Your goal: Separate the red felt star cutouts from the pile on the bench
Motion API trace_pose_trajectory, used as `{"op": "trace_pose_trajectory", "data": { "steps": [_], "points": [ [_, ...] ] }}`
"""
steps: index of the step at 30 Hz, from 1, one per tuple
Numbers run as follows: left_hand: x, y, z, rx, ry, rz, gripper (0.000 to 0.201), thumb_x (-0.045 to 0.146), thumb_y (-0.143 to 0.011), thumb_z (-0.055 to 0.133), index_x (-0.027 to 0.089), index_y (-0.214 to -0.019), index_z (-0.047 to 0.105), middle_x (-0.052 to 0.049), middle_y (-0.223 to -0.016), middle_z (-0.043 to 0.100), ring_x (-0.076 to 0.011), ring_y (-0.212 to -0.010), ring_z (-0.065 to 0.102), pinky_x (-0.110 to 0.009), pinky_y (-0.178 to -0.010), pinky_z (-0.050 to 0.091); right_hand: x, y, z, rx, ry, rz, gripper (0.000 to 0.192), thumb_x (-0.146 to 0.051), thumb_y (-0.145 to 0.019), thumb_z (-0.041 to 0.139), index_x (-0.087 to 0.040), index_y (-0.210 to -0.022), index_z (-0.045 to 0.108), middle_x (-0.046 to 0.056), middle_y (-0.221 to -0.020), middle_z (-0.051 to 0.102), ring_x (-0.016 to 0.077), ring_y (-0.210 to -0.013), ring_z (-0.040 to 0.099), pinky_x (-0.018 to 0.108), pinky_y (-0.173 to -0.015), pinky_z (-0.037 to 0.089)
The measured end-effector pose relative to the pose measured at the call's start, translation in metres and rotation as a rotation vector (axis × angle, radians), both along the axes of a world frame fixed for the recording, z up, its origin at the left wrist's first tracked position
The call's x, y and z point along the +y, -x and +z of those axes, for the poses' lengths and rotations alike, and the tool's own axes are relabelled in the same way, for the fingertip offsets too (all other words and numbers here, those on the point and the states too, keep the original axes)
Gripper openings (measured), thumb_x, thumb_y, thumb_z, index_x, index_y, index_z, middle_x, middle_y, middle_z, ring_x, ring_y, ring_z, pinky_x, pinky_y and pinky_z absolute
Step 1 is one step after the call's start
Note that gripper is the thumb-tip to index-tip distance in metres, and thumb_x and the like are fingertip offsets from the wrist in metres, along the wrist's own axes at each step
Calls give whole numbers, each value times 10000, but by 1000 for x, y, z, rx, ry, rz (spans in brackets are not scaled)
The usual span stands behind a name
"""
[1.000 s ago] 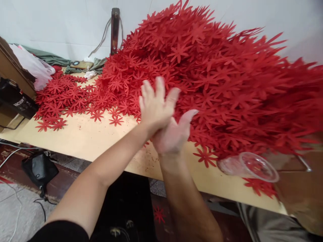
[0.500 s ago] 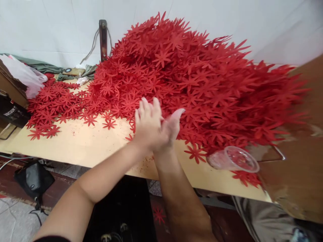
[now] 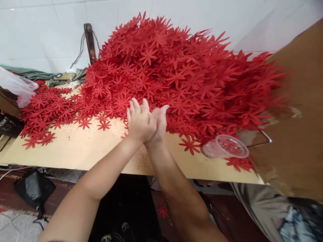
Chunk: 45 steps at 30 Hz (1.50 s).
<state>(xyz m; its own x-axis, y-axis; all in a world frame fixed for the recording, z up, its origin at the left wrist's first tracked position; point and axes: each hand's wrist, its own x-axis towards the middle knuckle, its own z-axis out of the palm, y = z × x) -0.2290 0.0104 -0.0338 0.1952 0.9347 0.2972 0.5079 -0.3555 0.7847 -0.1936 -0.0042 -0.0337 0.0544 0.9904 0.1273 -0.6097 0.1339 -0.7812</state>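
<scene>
My left hand [image 3: 140,122] lies against my right hand [image 3: 160,126], the two pressed together above the table's front half. The left hand's fingers are stretched out and slightly apart, pointing away from me. Beneath and beside it, the right hand is partly covered; its visible digits extend upward, and no object shows in either hand. Just beyond them rises a large heap of red flower-shaped cutouts [image 3: 174,77] with several narrow petals each. One loose red cutout [image 3: 189,145] rests to the right of my hands.
On its side at the right lies a clear plastic cup [image 3: 232,146], near a cardboard box [image 3: 297,134]. A white plastic bag [image 3: 16,85] and a dark metal bracket [image 3: 90,43] stand left. Below the pale tabletop [image 3: 83,148] hangs a black bag [image 3: 34,186].
The view has shifted, so the heap and cup appear farther left. My hands remain together, with the right hand's digits now closer against the left hand.
</scene>
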Motion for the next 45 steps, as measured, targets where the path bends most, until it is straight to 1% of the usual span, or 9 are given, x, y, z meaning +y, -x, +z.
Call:
{"op": "trace_pose_trajectory", "data": {
  "steps": [5,9,13,19,24,30,35,41,45],
  "points": [
    [41,6,8,-89,180,159,643,505,-939,257,182,-1494,234,-135,-1623,30,-263,-1491,-79,-506,-1188,-37,-1,7,8,-67,8,29,866,-830,-763,108,-283,-1261,558,35,-1366,567,195,-1394,388,465,-1131,356],
    [7,1,-11,-167,75,16,600,465,-949,221,175,-1470,288,-138,-1617,116,-256,-1503,-14,-497,-1198,-18,10,-14,2,-155,144,-22,816,-792,-795,110,-280,-1203,597,58,-1302,611,222,-1344,457,475,-1084,412],
    [-35,-4,-27,-325,-70,-252,690,481,-862,490,164,-1446,305,-161,-1589,219,-267,-1498,110,-468,-1214,89,26,-35,-2,-162,225,-212,806,-780,-802,144,-258,-1263,549,75,-1375,548,222,-1339,464,437,-1094,416],
    [-20,5,-10,-852,414,-168,383,191,-802,584,185,-1179,520,-99,-1355,564,-210,-1267,526,-404,-1090,398,34,-40,7,-179,225,-238,840,-741,-840,57,-197,-1281,522,112,-1381,542,209,-1332,470,408,-1085,421],
    [-6,22,6,-988,521,-13,327,84,-682,653,182,-979,557,-14,-1021,691,-115,-830,652,-255,-752,546,17,-40,7,-321,97,-241,536,-668,-777,520,-218,-1045,631,73,-1174,671,200,-1171,594,387,-1062,439],
    [4,49,4,-933,643,-1,329,118,-565,756,183,-825,564,49,-750,666,-78,-635,615,-185,-572,501,-42,-102,35,-1062,-2,-472,243,-441,-752,669,-210,-825,697,69,-907,695,220,-920,641,412,-892,496],
    [14,56,-1,-924,699,-24,309,212,-537,812,175,-748,589,52,-644,647,-90,-588,629,-178,-504,489,-87,-194,68,-1798,548,-613,209,-273,-838,556,-141,-891,709,100,-725,680,179,-681,602,358,-669,421],
    [14,48,-6,-882,745,-41,266,211,-547,808,171,-726,614,35,-641,667,-105,-603,660,-174,-511,518,-67,-228,52,-2222,621,189,152,-149,-767,577,-158,-779,729,55,-748,696,118,-646,547,283,-633,365],
    [12,47,-12,-858,771,-15,254,206,-554,802,152,-722,619,24,-640,665,-96,-593,649,-167,-512,515,-50,-222,41,-2277,605,372,98,-142,-717,625,-148,-659,705,32,-616,623,109,-558,470,288,-575,312]
  ]
}}
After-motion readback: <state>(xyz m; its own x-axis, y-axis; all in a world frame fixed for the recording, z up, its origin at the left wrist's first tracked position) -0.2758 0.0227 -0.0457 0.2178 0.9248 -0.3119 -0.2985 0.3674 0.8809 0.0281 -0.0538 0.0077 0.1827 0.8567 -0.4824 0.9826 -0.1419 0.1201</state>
